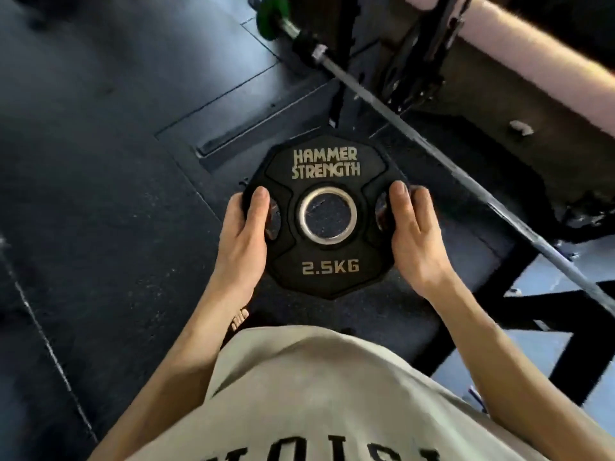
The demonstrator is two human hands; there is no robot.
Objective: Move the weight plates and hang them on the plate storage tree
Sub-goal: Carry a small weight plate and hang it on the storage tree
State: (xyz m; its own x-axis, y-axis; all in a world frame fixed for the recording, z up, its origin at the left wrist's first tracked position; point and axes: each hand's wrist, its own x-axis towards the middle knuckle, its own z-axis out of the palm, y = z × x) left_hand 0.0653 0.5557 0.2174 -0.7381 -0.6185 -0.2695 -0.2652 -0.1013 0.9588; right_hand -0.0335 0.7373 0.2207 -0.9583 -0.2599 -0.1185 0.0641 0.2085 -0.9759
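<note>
Plate (pixel 327 214) held flat above floor, my left hand (pixel 241 241) and right hand (pixel 416 241) gripping opposite edges, thumbs on top (storage tree unseen). I'd keep grip even, centre hole level for peg.

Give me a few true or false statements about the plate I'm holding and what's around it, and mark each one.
1. Both hands, left hand and right hand, grip the weight plate. True.
2. The plate is marked 10KG. False: it reads 2.5KG.
3. The barbell carries a green plate at its far end. True.
4. The held plate is already hung on a storage peg. False: its centre hole is empty, showing floor.
</note>
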